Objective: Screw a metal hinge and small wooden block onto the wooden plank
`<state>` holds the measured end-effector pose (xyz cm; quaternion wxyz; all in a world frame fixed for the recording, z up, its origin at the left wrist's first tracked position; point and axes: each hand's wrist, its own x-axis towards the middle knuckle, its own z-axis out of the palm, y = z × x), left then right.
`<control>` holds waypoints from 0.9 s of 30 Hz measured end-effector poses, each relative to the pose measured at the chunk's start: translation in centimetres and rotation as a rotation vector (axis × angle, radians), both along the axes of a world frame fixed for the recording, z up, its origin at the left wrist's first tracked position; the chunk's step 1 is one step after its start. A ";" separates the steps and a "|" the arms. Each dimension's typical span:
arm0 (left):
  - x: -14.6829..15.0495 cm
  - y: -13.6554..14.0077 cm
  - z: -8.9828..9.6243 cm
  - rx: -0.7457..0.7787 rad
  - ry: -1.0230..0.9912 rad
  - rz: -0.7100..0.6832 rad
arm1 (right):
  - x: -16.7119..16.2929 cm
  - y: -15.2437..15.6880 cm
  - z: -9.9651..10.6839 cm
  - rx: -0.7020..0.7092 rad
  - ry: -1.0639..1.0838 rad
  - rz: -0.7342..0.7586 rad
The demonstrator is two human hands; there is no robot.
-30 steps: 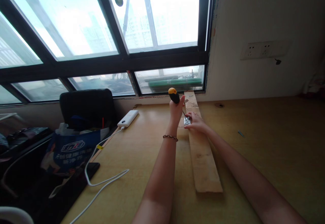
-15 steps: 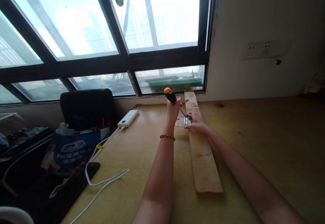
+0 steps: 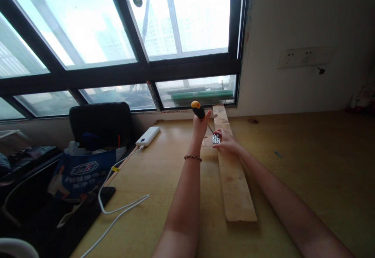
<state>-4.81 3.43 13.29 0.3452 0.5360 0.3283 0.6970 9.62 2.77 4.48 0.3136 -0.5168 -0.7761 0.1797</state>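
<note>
Ctr-left of frame: open strip of table (image 3: 161, 172) btwn white cable (image 3: 125, 207) & L forearm (image 3: 187, 195), OK for a hand to pass. Power bank (image 3: 148, 136) obstructs its far L edge. Mid-frame's tight: L hand (image 3: 201, 125) w/ screwdriver (image 3: 198, 110) & R hand (image 3: 227, 141) on hinge (image 3: 216, 139) crowd the board (image 3: 237, 191). Lower ctr: way in over board's near end, btwn forearms. Right side: wide room beyond R forearm (image 3: 275, 187), just small screws (image 3: 278, 154) there. Window frame (image 3: 190, 64) & wall (image 3: 272, 94) block the far side.

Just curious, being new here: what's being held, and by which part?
The left grip holds a screwdriver by its handle; the right grip has a metal hinge between thumb and forefinger, over a wooden board.
</note>
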 end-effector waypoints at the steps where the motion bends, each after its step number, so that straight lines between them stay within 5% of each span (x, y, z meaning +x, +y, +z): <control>1: -0.1 -0.1 0.1 0.007 0.022 0.021 | 0.0 0.0 0.0 -0.001 -0.003 0.000; 10: -0.6 -0.7 0.3 0.085 0.203 0.279 | 0.0 0.1 0.0 0.007 0.001 0.007; 20: -0.6 0.1 -0.1 0.067 0.189 0.017 | 0.0 0.0 -0.1 0.027 0.011 0.009; 27: -0.3 0.5 -0.2 0.074 0.106 0.043 | -0.1 0.0 0.0 0.035 0.010 0.008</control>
